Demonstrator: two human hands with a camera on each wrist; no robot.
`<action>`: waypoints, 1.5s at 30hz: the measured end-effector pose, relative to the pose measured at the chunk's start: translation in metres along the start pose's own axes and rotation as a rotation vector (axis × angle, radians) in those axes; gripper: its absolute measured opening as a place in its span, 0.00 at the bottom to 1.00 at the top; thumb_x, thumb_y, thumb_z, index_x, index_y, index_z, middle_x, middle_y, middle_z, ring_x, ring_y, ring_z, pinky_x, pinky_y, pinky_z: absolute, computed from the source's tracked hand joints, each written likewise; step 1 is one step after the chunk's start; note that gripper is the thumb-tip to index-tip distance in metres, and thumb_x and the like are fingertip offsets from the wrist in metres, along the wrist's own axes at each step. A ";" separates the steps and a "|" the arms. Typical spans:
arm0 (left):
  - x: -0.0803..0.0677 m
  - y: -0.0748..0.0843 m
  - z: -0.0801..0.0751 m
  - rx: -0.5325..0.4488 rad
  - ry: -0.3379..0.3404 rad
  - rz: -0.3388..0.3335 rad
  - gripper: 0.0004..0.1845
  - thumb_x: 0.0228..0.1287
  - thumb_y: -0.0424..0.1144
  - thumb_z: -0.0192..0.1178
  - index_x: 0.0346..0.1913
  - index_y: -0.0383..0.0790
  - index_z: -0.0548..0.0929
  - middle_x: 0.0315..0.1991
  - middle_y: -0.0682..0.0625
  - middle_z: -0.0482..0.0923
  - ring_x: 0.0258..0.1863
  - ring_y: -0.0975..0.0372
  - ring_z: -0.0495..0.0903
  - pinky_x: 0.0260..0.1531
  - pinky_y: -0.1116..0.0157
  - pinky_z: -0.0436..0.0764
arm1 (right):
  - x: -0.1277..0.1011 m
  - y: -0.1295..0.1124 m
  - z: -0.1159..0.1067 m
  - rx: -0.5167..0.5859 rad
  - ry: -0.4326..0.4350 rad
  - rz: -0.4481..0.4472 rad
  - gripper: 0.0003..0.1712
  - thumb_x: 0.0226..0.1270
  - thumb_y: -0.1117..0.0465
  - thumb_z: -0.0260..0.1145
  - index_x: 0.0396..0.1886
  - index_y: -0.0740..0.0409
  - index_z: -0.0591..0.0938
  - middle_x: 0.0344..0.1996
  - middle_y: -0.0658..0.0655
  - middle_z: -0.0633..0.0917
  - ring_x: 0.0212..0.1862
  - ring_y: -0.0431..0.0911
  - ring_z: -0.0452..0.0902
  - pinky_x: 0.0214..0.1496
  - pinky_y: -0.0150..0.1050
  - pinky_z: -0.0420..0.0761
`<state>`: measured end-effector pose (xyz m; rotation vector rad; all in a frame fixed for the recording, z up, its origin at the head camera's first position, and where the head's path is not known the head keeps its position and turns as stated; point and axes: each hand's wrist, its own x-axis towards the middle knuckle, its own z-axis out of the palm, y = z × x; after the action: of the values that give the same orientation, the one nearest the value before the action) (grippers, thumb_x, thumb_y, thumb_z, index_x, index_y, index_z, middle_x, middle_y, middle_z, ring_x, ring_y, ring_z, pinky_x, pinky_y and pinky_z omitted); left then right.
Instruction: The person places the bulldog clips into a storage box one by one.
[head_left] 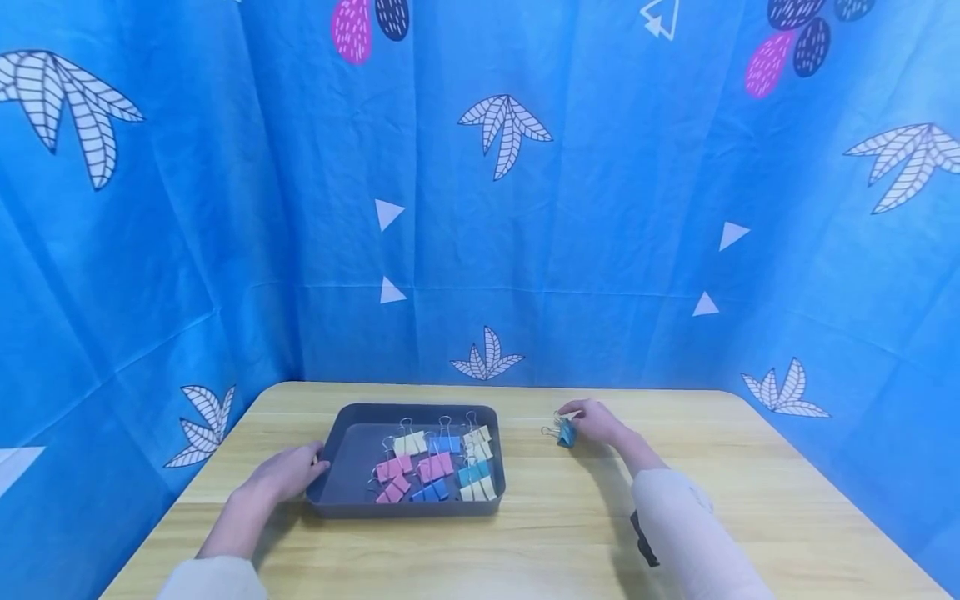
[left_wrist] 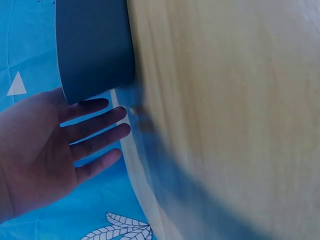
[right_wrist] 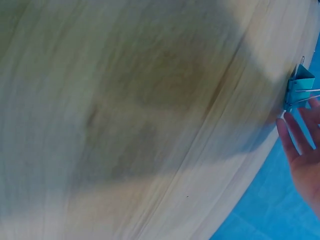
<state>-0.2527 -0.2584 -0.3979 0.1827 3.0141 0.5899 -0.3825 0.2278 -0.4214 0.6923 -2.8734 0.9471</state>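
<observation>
My left hand (head_left: 281, 477) holds the left end of a dark grey tray (head_left: 348, 467), with its thumb at the rim. In the left wrist view its other fingers (left_wrist: 97, 142) spread out below the tray's corner, and the thumb is hidden behind the wall. Several binder clips in yellow, pink, blue and teal lie in the tray, among them a pink clip (head_left: 435, 467) and a blue clip (head_left: 430, 490). To the right of the tray, my right hand (head_left: 596, 421) pinches a teal binder clip (head_left: 566, 433) with wire handles at the tabletop. Its thumb is hidden in the right wrist view.
The light wooden table (head_left: 540, 533) carries the tray left of its middle. Behind it and on both sides hangs a blue patterned curtain (head_left: 600, 233). A black strap (head_left: 643, 540) shows under the right sleeve.
</observation>
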 end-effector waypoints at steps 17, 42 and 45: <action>0.003 0.002 0.000 -0.003 -0.005 -0.007 0.26 0.67 0.36 0.49 0.59 0.17 0.63 0.56 0.24 0.64 0.55 0.35 0.63 0.52 0.42 0.65 | -0.001 0.003 0.000 0.009 0.015 -0.034 0.06 0.61 0.68 0.60 0.32 0.67 0.83 0.29 0.55 0.84 0.35 0.47 0.78 0.42 0.44 0.77; -0.001 0.000 -0.001 -0.022 -0.011 -0.029 0.26 0.68 0.37 0.48 0.60 0.17 0.62 0.57 0.24 0.63 0.56 0.34 0.62 0.52 0.41 0.64 | 0.001 -0.021 -0.016 0.053 -0.022 -0.033 0.07 0.63 0.69 0.58 0.33 0.67 0.82 0.30 0.56 0.83 0.32 0.48 0.78 0.32 0.37 0.79; 0.000 0.000 -0.001 -0.020 -0.011 -0.028 0.27 0.68 0.38 0.48 0.60 0.18 0.62 0.56 0.24 0.63 0.56 0.34 0.62 0.52 0.41 0.64 | 0.001 -0.025 -0.016 0.062 -0.023 -0.040 0.07 0.62 0.69 0.58 0.33 0.68 0.82 0.29 0.57 0.83 0.32 0.48 0.79 0.33 0.38 0.80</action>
<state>-0.2524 -0.2585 -0.3968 0.1418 2.9935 0.6135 -0.3745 0.2190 -0.3940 0.7670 -2.8500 1.0331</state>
